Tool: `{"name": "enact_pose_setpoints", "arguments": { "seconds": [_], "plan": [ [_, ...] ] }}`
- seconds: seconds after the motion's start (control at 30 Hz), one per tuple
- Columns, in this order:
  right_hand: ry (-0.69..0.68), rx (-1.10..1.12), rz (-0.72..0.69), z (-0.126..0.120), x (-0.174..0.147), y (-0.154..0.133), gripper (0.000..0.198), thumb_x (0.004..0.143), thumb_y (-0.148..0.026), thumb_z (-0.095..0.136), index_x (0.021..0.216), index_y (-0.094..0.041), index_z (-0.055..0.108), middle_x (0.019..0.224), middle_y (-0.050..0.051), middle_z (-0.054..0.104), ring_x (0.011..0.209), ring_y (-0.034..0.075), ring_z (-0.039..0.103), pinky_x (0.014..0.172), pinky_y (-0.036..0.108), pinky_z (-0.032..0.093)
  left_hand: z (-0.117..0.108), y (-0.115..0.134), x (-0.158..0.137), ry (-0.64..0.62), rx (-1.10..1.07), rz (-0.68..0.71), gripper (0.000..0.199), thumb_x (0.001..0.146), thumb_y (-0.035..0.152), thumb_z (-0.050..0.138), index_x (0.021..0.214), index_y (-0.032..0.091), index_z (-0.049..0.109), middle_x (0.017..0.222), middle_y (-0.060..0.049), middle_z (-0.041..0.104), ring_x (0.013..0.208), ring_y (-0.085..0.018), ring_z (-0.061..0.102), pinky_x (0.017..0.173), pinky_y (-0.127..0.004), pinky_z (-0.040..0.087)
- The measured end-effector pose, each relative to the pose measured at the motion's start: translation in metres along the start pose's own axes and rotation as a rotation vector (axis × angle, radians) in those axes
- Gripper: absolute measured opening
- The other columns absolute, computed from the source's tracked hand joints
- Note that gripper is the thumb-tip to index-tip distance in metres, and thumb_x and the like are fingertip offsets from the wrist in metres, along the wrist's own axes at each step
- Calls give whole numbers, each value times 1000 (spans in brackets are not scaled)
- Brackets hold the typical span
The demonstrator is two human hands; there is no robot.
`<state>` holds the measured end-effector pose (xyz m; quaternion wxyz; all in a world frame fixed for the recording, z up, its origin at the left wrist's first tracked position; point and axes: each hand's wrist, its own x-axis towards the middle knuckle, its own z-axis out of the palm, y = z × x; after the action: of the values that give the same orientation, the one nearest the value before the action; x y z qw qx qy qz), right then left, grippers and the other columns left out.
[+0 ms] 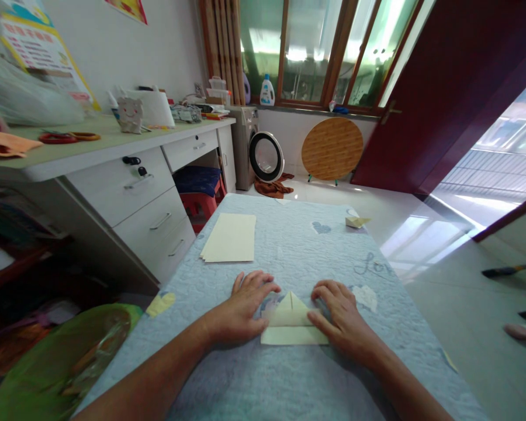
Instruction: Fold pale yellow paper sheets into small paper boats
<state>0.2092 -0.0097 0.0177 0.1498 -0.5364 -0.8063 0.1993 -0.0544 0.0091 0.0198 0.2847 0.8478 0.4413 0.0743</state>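
In front of me a folded sheet of pale yellow paper [289, 334] lies flat on the cloth-covered table, its top formed into a point with a straight band along the bottom. My left hand [248, 307] rests at its left edge, fingers spread and the thumb touching the paper. At the right side is my right hand [338, 311], fingers curved and apart, its thumb on the paper's edge. Neither hand visibly grasps the sheet. Farther off lies a stack of plain pale yellow paper sheets [231, 237]. A small folded paper piece [357, 222] sits near the far right corner.
The table's light blue quilted cloth [289, 257] reaches to its edges. A green bin [21, 380] stands at the lower left, by a white desk [127, 181]. Beyond are a washing machine with its door [281, 156] open and a round wooden tabletop [332, 149].
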Motion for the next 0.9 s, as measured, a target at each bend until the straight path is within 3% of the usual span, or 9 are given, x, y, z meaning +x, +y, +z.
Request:
{"name": "enact_pose_setpoints", "arguments": {
  "seconds": [0.2,0.37,0.53,0.63,0.77,0.9],
  "plan": [
    [34,87,-20,12,3,-14,16,73,-13,63,83,-19,51,102,7,56,103,26,47,93,44,35,14,-1,8,114,-94,79,75,70,21,67,140,21,40,141,-12,47,135,-34,36,116,-59,10],
    [60,239,-101,14,4,-8,12,76,-11,56,79,-20,49,93,5,57,96,23,50,88,40,37,25,-1,12,198,-223,113,82,69,21,72,143,22,37,117,-7,60,110,-26,53,103,-45,37],
    [125,474,-23,17,5,-4,4,84,-22,55,83,-21,51,83,1,55,80,19,52,75,33,41,20,14,11,226,-392,29,52,72,13,64,123,23,60,90,0,64,83,-18,57,81,-31,45],
    [222,771,18,22,9,-1,24,80,-30,65,97,-24,49,88,0,55,81,18,55,73,30,44,16,22,13,260,-642,-14,22,78,16,61,98,18,69,88,-2,68,83,-19,60,76,-28,45],
    [136,1054,73,32,14,-1,41,73,-37,75,102,-24,50,86,0,59,76,17,57,67,27,45,19,27,18,324,-971,-30,24,79,19,66,102,15,68,96,-5,72,88,-21,64,77,-28,48],
    [95,1045,33,32,15,-6,27,77,-40,75,88,-21,59,81,0,59,73,17,57,66,28,45,27,30,20,305,-1086,5,25,80,23,70,103,14,67,96,-6,73,90,-22,65,79,-28,49]
  ]
}}
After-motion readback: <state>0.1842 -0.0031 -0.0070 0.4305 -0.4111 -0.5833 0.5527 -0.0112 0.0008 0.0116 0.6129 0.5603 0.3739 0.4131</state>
